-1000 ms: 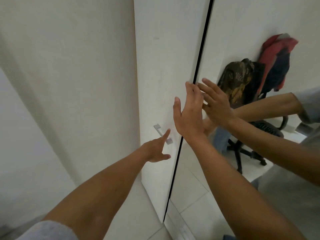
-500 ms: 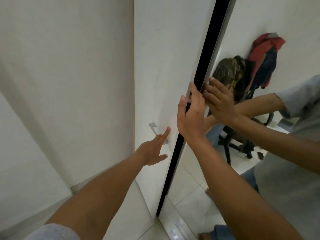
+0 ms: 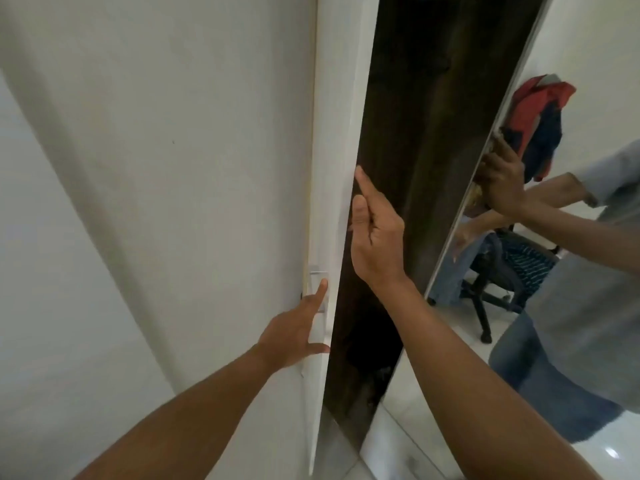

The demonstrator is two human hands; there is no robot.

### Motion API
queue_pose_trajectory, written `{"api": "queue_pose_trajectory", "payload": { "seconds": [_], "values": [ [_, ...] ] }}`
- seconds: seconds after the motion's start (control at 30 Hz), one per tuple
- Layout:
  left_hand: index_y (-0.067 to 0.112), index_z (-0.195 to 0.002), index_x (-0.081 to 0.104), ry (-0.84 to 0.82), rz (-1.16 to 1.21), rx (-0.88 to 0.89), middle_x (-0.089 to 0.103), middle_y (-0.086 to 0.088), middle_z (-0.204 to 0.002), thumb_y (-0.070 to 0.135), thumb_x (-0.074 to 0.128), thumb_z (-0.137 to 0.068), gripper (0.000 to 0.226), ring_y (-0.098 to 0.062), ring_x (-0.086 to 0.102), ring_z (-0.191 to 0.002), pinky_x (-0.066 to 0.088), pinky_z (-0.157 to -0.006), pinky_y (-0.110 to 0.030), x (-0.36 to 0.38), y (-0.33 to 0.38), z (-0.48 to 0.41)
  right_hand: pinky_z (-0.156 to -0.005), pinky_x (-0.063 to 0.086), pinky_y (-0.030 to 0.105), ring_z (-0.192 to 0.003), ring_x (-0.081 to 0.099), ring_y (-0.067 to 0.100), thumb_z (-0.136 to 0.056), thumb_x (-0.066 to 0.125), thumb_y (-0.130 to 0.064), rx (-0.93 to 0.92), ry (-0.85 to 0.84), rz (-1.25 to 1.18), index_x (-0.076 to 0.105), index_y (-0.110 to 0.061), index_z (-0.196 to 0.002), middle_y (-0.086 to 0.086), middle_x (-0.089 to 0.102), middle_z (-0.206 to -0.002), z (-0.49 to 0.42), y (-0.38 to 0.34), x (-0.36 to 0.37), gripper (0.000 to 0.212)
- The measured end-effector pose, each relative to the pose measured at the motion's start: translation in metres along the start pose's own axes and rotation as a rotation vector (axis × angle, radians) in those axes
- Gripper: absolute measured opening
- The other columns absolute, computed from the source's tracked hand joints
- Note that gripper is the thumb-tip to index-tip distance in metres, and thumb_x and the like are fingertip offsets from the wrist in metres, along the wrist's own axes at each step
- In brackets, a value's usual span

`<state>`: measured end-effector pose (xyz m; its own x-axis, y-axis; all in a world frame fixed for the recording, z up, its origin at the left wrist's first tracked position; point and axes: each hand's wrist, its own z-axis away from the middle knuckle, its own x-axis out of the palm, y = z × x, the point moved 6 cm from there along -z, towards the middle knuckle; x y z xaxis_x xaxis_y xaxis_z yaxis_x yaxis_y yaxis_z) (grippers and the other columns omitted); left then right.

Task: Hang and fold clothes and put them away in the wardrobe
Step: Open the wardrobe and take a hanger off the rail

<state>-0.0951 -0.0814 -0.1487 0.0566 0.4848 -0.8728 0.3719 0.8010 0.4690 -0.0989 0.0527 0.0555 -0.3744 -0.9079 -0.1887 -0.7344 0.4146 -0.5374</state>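
The white wardrobe door stands ajar, and beside it lies a wide dark gap into the wardrobe interior. My left hand reaches the door's metal handle with straight fingers, the fingertip touching the door just below it. My right hand is in the gap. Its index finger points up along the door's inner edge, the thumb is by the edge, and the other fingers are curled. It holds nothing. No clothes are in my hands.
The mirrored door on the right reflects my arms, an office chair with clothes on it, and a red and blue garment hanging on a wall. A plain white wall fills the left. Below is pale tiled floor.
The gap between the two doors has widened from a thin line to a broad dark opening. My right hand moved off the mirror door's edge to the white door's edge.
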Motion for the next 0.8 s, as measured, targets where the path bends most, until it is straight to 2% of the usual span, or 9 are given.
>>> {"api": "queue_pose_trajectory", "payload": {
  "seconds": [0.07,0.13,0.23,0.3,0.37,0.47,0.6,0.7,0.8],
  "values": [
    [0.055,-0.141,-0.028,0.043,-0.068,0.012,0.030,0.008,-0.161,0.059,0.076,-0.075,0.124,-0.025,0.054,-0.130,0.043,-0.108,-0.041,-0.024,-0.015,0.014,-0.090,0.056,0.027,-0.105,0.061,0.001,-0.105,0.038,-0.036,-0.025,-0.073,0.000,0.047,-0.018,-0.144,-0.030,0.052,-0.124,0.008,-0.018,0.028,0.044],
    [0.050,-0.141,-0.030,0.093,-0.095,0.007,0.018,0.008,-0.164,0.060,0.074,-0.076,0.123,-0.025,0.046,-0.138,0.037,-0.112,-0.039,-0.052,-0.029,0.027,-0.099,0.053,0.038,-0.118,0.059,0.008,-0.105,0.038,-0.038,0.002,-0.136,-0.045,0.046,-0.022,-0.145,-0.017,0.056,-0.134,0.008,-0.023,0.051,0.044],
    [0.050,-0.139,-0.032,0.185,-0.091,0.030,-0.007,0.020,-0.159,0.058,0.076,-0.076,0.125,-0.022,0.040,-0.142,0.038,-0.111,-0.034,-0.093,-0.040,0.045,-0.108,0.046,0.032,-0.126,0.052,0.004,-0.105,0.035,-0.040,0.029,-0.253,-0.062,0.044,-0.027,-0.147,-0.014,0.051,-0.142,0.007,-0.032,0.086,0.045],
    [0.052,-0.139,-0.034,0.248,-0.127,0.058,-0.005,0.018,-0.161,0.054,0.078,-0.076,0.129,-0.022,0.049,-0.135,0.045,-0.105,-0.032,-0.118,-0.045,0.053,-0.105,0.047,0.030,-0.121,0.053,0.003,-0.106,0.035,-0.041,0.019,-0.309,-0.065,0.040,-0.034,-0.148,-0.016,0.052,-0.137,0.001,-0.036,0.111,0.043],
    [0.051,-0.142,-0.032,0.312,-0.147,0.060,0.001,0.006,-0.167,0.051,0.081,-0.075,0.131,-0.025,0.058,-0.125,0.052,-0.098,-0.037,-0.142,-0.050,0.056,-0.102,0.050,0.032,-0.113,0.055,0.004,-0.107,0.035,-0.036,-0.015,-0.343,-0.075,0.039,-0.036,-0.148,-0.009,0.057,-0.130,-0.008,-0.038,0.132,0.042],
    [0.049,-0.144,-0.032,0.397,-0.171,0.015,0.000,0.000,-0.165,0.046,0.085,-0.072,0.137,-0.030,0.058,-0.121,0.056,-0.093,-0.043,-0.175,-0.059,0.056,-0.099,0.046,0.023,-0.106,0.052,0.000,-0.107,0.034,-0.033,-0.030,-0.437,-0.062,0.037,-0.035,-0.150,-0.004,0.054,-0.123,-0.019,-0.039,0.162,0.043],
    [0.054,-0.139,-0.035,0.496,-0.190,-0.069,-0.013,-0.003,-0.164,0.038,0.088,-0.070,0.142,-0.033,0.052,-0.129,0.052,-0.099,-0.042,-0.216,-0.074,0.049,-0.099,0.049,0.035,-0.111,0.052,0.011,-0.105,0.037,-0.036,-0.053,-0.559,-0.017,0.026,-0.044,-0.151,-0.002,0.043,-0.129,-0.037,-0.025,0.203,0.048],
    [0.049,-0.143,-0.031,0.585,-0.250,-0.153,-0.021,-0.004,-0.162,0.040,0.090,-0.065,0.145,-0.031,0.057,-0.125,0.051,-0.098,-0.036,-0.247,-0.087,0.029,-0.106,0.045,0.043,-0.132,0.037,0.017,-0.102,0.040,-0.045,-0.081,-0.633,0.043,0.020,-0.049,-0.150,-0.005,0.028,-0.144,-0.052,-0.007,0.231,0.052],
    [0.049,-0.147,-0.025,0.680,-0.270,-0.280,-0.019,-0.005,-0.160,0.039,0.095,-0.058,0.149,-0.032,0.061,-0.114,0.051,-0.097,-0.038,-0.275,-0.104,0.004,-0.115,0.032,0.052,-0.147,0.013,0.022,-0.097,0.047,-0.052,-0.121,-0.642,0.114,0.016,-0.050,-0.151,-0.006,0.010,-0.158,-0.074,0.016,0.251,0.062]
  ]
}}
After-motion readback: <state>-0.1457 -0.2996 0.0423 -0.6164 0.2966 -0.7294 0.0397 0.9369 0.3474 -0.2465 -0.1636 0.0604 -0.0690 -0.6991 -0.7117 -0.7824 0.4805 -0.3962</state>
